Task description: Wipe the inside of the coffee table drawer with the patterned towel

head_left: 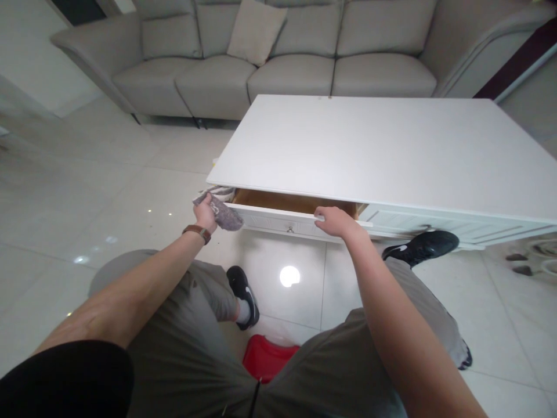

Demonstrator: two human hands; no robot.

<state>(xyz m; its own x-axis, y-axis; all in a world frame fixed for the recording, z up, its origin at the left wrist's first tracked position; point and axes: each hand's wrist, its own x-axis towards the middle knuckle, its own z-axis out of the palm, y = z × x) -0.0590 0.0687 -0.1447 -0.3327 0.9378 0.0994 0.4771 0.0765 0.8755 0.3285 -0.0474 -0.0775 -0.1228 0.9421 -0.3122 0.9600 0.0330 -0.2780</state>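
Note:
A white coffee table (374, 145) stands in front of me, its left drawer (267, 218) pulled partway out. Bare wood shows inside the drawer. My left hand (205, 213) is closed around a grey and white cloth (228, 217), which hangs by the drawer's left end; part of the cloth lies behind the hand. At the drawer's top edge, right of the small round knob (290, 230), my right hand (334, 221) grips the front panel with its fingers curled over the rim.
A grey sofa (300, 78) with a beige cushion (256, 32) lines the far side. Below me, a red plastic seat (267, 357) shows between my legs. My black shoes (243, 297) rest on glossy floor tiles. Cords (546, 249) lie at the right.

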